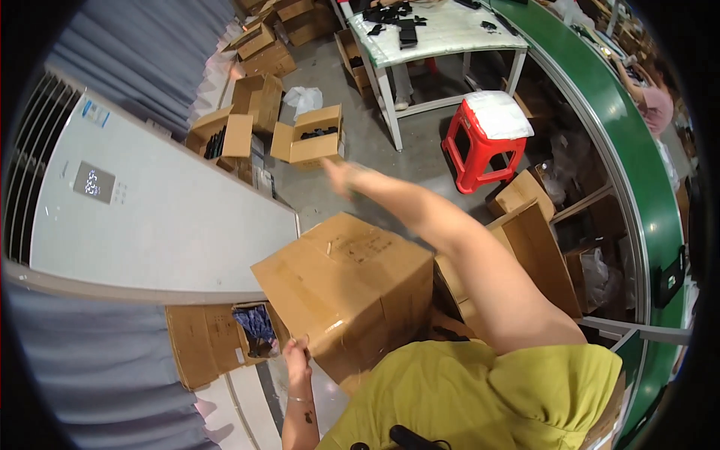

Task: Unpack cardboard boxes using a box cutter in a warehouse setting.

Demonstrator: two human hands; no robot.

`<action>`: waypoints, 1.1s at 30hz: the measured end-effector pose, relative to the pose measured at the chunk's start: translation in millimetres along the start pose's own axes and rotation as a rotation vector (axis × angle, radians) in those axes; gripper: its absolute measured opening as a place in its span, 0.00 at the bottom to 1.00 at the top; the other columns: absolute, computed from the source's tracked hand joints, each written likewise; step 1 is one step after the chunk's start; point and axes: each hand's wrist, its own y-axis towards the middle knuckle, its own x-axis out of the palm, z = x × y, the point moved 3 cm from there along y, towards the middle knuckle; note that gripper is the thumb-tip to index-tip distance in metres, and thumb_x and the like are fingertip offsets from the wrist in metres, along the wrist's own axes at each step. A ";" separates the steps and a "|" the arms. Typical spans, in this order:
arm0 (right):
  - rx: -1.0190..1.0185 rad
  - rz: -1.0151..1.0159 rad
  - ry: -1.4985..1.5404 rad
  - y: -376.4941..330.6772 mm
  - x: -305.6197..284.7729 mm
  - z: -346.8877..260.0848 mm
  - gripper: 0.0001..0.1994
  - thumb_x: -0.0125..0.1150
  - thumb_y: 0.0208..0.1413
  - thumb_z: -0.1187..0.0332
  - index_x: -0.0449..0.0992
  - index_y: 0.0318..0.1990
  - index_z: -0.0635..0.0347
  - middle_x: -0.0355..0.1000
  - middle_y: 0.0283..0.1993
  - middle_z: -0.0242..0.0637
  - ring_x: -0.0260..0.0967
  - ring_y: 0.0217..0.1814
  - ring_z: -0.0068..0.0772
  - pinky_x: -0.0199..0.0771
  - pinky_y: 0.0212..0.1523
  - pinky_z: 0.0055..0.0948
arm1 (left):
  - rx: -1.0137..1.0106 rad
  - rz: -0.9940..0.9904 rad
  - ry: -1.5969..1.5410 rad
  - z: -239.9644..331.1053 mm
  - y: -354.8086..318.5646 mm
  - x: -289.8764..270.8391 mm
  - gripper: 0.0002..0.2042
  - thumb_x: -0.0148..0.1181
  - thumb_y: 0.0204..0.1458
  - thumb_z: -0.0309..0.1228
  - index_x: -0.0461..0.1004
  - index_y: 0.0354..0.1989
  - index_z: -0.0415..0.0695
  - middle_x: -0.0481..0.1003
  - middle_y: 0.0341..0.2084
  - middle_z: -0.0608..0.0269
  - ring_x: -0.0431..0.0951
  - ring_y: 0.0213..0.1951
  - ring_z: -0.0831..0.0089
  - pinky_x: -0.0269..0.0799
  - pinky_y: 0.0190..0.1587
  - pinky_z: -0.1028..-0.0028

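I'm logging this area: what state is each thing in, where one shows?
Large carton: apparently closed
Small carton: open, black pieces inside
Lower-left carton: open, dark blue material inside
White unit: display lit
Red stool: upright
White table: black parts on top
Left hand: against large carton
Right hand: outstretched

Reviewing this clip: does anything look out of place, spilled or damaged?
Mild untidiness; no plain damage or spill. A crumpled white plastic bag lies loose beyond the open carton near the right hand, not put away, and black parts are strewn unevenly across the white-topped table.
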 end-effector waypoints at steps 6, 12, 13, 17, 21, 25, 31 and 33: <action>-0.265 0.301 -0.101 61.7 -149.5 -111.8 0.23 0.46 0.46 0.69 0.61 0.53 0.61 0.65 0.49 0.51 0.65 0.51 0.45 0.66 0.47 0.38 | 0.202 0.107 -0.047 94.9 131.3 93.2 0.03 0.49 0.45 0.22 0.66 0.23 0.41 0.69 0.22 0.65 0.68 0.25 0.74 0.65 0.26 0.75; -0.599 0.484 0.262 -12.9 -114.3 -31.5 0.14 0.43 0.48 0.68 0.67 0.44 0.58 0.71 0.31 0.47 0.69 0.35 0.48 0.68 0.37 0.43 | 0.287 -0.077 -0.069 239.6 207.9 269.9 0.07 0.55 0.44 0.28 0.66 0.17 0.44 0.63 0.11 0.69 0.59 0.11 0.80 0.52 0.12 0.76; -0.634 0.412 0.369 -45.5 -109.6 -19.5 0.14 0.43 0.51 0.67 0.65 0.45 0.58 0.71 0.25 0.43 0.70 0.31 0.44 0.69 0.32 0.39 | 0.336 -0.126 0.080 261.3 224.6 280.0 0.09 0.55 0.46 0.33 0.66 0.18 0.45 0.63 0.11 0.70 0.59 0.11 0.80 0.54 0.12 0.77; -0.130 0.539 0.789 -90.5 -40.1 130.8 0.21 0.44 0.52 0.67 0.56 0.54 0.62 0.69 0.19 0.34 0.65 0.18 0.25 0.63 0.21 0.25 | 0.343 -0.508 0.288 267.5 154.0 422.4 0.31 0.51 0.47 0.53 0.57 0.54 0.45 0.63 0.49 0.60 0.62 0.50 0.67 0.61 0.46 0.60; 0.115 0.595 1.041 -116.3 11.0 141.6 0.29 0.44 0.48 0.68 0.46 0.58 0.69 0.70 0.20 0.41 0.70 0.25 0.37 0.68 0.29 0.31 | -0.455 -1.365 0.092 136.2 121.0 433.5 0.19 0.44 0.53 0.46 0.68 0.42 0.43 0.72 0.32 0.62 0.72 0.36 0.69 0.69 0.41 0.67; 0.115 0.656 0.381 -123.1 61.8 152.3 0.37 0.49 0.47 0.64 0.37 0.60 0.68 0.71 0.23 0.44 0.71 0.26 0.41 0.69 0.30 0.31 | -0.457 -1.091 0.114 86.0 40.0 414.4 0.20 0.45 0.53 0.47 0.68 0.42 0.43 0.71 0.36 0.63 0.71 0.39 0.73 0.67 0.44 0.73; 0.222 0.127 1.072 -156.8 63.0 164.1 0.40 0.55 0.48 0.61 0.35 0.60 0.68 0.73 0.26 0.40 0.71 0.25 0.32 0.69 0.26 0.25 | -0.795 -0.776 0.191 125.7 92.1 368.3 0.21 0.36 0.56 0.47 0.68 0.39 0.41 0.72 0.32 0.56 0.73 0.35 0.68 0.70 0.39 0.64; 0.282 0.155 1.078 -160.9 87.1 189.2 0.38 0.54 0.48 0.60 0.40 0.60 0.67 0.73 0.26 0.41 0.72 0.28 0.33 0.70 0.30 0.27 | -0.926 -1.097 -0.162 151.8 175.9 341.2 0.18 0.39 0.55 0.44 0.68 0.33 0.41 0.71 0.21 0.60 0.73 0.23 0.71 0.74 0.30 0.68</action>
